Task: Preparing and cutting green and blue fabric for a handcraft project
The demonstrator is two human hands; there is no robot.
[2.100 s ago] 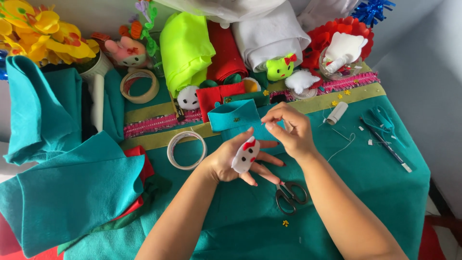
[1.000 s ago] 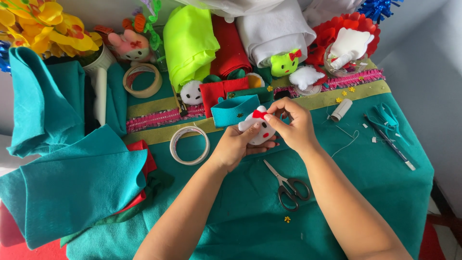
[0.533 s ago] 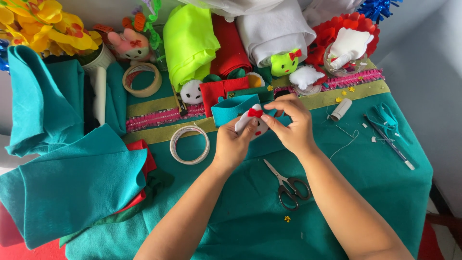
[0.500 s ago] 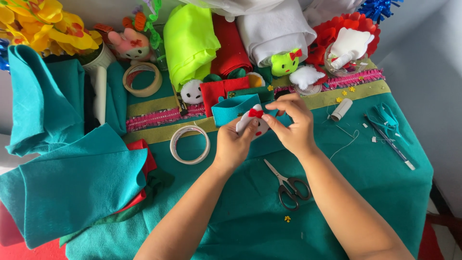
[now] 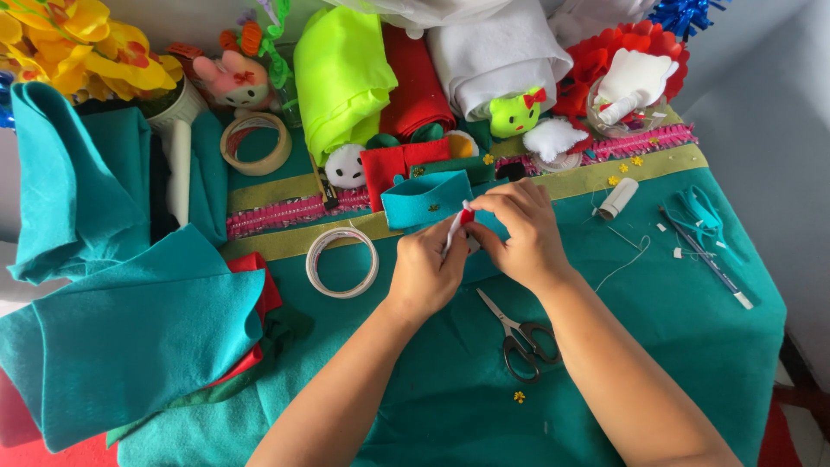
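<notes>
Both hands meet over the middle of the table covered in teal felt (image 5: 657, 346), and between them sits a small white felt piece with a red bit (image 5: 456, 227), seen edge-on and raised just above the cloth. The left hand (image 5: 428, 272) curls around its lower part, fingers together and clamped on it, while the right hand (image 5: 519, 229) pinches its top, thumb and forefinger pressed together at the red bit. Just behind the hands, touching the fingertips' side, lies a teal felt pouch (image 5: 425, 197), and behind that a red felt piece (image 5: 393, 164) and a small white round felt head (image 5: 346, 166). To the left of the left hand, near but apart, lies a white tape roll (image 5: 342, 262); a second, tan tape roll (image 5: 255, 143) sits farther back. Directly below the right wrist the scissors (image 5: 519, 333) lie flat, blades pointing toward the hands, close to the forearm. To the right there is bare cloth up to a white thread spool (image 5: 618, 198) and a loose thread; a pen (image 5: 709, 259) lies near the right edge of the table. The left side is crowded by a folded teal felt stack (image 5: 130, 337) reaching close to the left forearm. The back edge is lined with a neon green felt roll (image 5: 341, 73) and a white felt roll (image 5: 501, 47).
</notes>
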